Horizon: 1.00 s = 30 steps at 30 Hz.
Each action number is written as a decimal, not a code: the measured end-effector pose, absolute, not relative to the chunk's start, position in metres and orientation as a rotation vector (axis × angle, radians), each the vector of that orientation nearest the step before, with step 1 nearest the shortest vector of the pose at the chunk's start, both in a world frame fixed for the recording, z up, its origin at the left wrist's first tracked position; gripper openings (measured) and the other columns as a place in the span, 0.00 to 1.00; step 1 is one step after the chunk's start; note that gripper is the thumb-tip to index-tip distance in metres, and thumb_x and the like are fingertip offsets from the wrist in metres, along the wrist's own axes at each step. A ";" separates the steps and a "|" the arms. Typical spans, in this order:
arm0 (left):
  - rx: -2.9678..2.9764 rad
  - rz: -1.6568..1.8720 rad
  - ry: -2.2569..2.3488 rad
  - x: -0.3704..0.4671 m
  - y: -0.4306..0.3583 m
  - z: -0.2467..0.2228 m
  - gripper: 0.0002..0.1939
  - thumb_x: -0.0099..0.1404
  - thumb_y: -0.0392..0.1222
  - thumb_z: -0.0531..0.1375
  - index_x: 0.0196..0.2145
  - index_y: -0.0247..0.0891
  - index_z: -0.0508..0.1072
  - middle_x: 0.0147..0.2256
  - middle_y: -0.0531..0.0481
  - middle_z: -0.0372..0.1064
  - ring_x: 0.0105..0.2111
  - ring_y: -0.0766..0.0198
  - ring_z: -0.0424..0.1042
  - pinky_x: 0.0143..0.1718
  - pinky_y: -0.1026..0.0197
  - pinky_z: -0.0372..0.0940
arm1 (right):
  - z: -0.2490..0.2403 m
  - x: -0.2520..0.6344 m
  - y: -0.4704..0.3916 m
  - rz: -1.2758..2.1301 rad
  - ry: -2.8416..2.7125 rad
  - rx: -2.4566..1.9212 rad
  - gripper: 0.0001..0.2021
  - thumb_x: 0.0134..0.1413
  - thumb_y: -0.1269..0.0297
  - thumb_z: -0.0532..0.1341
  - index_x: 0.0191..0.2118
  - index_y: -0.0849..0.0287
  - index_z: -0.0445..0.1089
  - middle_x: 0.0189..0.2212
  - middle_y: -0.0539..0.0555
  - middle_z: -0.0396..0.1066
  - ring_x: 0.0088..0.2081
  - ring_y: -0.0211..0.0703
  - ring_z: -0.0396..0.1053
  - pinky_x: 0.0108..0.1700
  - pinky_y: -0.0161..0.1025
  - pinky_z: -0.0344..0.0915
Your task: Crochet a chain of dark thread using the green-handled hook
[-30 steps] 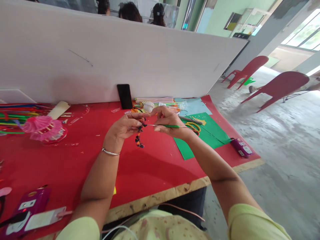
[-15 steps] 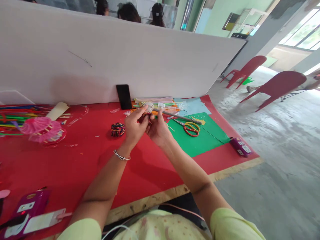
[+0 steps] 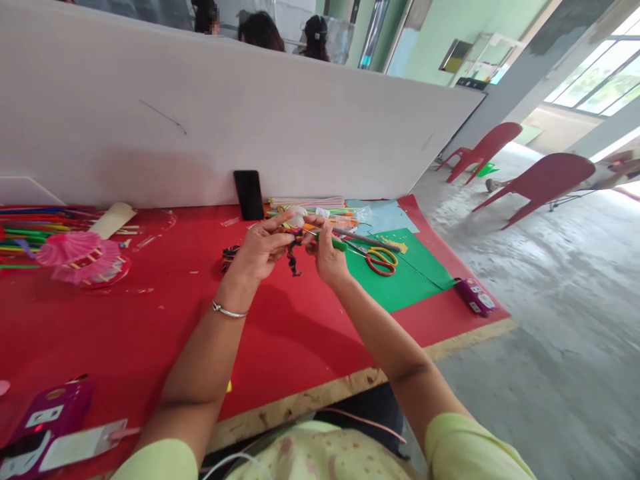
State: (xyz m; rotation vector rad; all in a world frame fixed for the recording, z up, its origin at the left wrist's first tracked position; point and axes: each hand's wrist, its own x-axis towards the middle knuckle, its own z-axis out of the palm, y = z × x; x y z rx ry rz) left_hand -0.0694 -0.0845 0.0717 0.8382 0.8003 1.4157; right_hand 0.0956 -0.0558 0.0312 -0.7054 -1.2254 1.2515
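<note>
My left hand [image 3: 257,252] is closed in a pinch on a small crocheted strip of dark multicoloured yarn [image 3: 294,259], whose end dangles below the fingers. In my right hand [image 3: 330,257] is a crochet hook [image 3: 339,245] with a green handle and a thin metal shaft pointing left at the yarn. Fingertips of both hands are close together above the red table. A ball of the same dark yarn [image 3: 229,256] lies left of my left hand, partly covered by it. Whether the hook's tip sits in a loop cannot be made out.
Scissors [image 3: 381,261] and a grey rod [image 3: 370,238] lie on a green sheet [image 3: 417,277]. A black phone [image 3: 249,195] leans on the white partition [image 3: 300,127]. Pink paper craft [image 3: 80,259] and coloured sticks lie left. Purple cases [image 3: 474,297] rest at the table's sides.
My hands have moved slightly apart. The hook's green handle now shows at my right hand, and the yarn strip hangs in view below my left fingers.
</note>
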 end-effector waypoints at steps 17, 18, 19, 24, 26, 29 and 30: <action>0.909 1.181 0.727 -0.090 -0.083 0.072 0.27 0.45 0.30 0.73 0.46 0.39 0.92 0.29 0.49 0.80 0.17 0.80 0.51 0.18 0.69 0.42 | 0.068 0.152 -0.031 0.685 -2.091 -0.397 0.32 0.66 0.28 0.63 0.34 0.53 0.85 0.61 0.61 0.69 0.43 0.48 0.67 0.53 0.53 0.72; 0.923 1.179 0.726 -0.090 -0.082 0.071 0.27 0.45 0.30 0.73 0.45 0.39 0.92 0.29 0.48 0.80 0.17 0.79 0.52 0.18 0.68 0.42 | 0.072 0.154 -0.031 0.695 -2.101 -0.382 0.32 0.66 0.28 0.64 0.33 0.53 0.85 0.61 0.61 0.70 0.44 0.48 0.68 0.54 0.53 0.72; 0.937 1.179 0.723 -0.091 -0.082 0.071 0.26 0.45 0.30 0.73 0.44 0.38 0.92 0.29 0.48 0.80 0.17 0.79 0.52 0.18 0.68 0.43 | 0.076 0.156 -0.031 0.717 -2.105 -0.372 0.32 0.66 0.28 0.64 0.32 0.53 0.85 0.60 0.61 0.71 0.45 0.48 0.68 0.54 0.52 0.72; 0.984 1.205 0.721 -0.087 -0.082 0.071 0.22 0.43 0.32 0.72 0.39 0.37 0.92 0.28 0.47 0.79 0.18 0.77 0.55 0.19 0.67 0.47 | 0.083 0.156 -0.041 1.075 -2.002 -0.471 0.34 0.67 0.28 0.63 0.29 0.55 0.81 0.54 0.60 0.75 0.48 0.48 0.71 0.54 0.47 0.72; 1.031 1.261 0.752 -0.078 -0.084 0.070 0.20 0.44 0.34 0.74 0.39 0.37 0.91 0.27 0.49 0.77 0.19 0.75 0.57 0.20 0.66 0.50 | 0.075 0.146 -0.048 1.314 -1.777 -0.584 0.35 0.65 0.24 0.61 0.30 0.54 0.78 0.42 0.58 0.76 0.43 0.46 0.71 0.44 0.43 0.72; 1.207 1.503 0.891 -0.060 -0.087 0.065 0.20 0.52 0.36 0.74 0.44 0.40 0.91 0.30 0.49 0.80 0.25 0.68 0.68 0.26 0.64 0.63 | 0.058 0.118 -0.060 1.642 -1.251 -0.725 0.35 0.60 0.20 0.62 0.33 0.52 0.73 0.29 0.50 0.67 0.36 0.44 0.68 0.39 0.39 0.71; 1.278 1.598 0.981 -0.054 -0.087 0.062 0.20 0.55 0.36 0.73 0.46 0.42 0.91 0.35 0.48 0.83 0.31 0.66 0.73 0.32 0.63 0.68 | 0.053 0.107 -0.064 1.712 -1.111 -0.728 0.36 0.58 0.19 0.62 0.31 0.52 0.69 0.29 0.51 0.68 0.37 0.45 0.70 0.39 0.39 0.71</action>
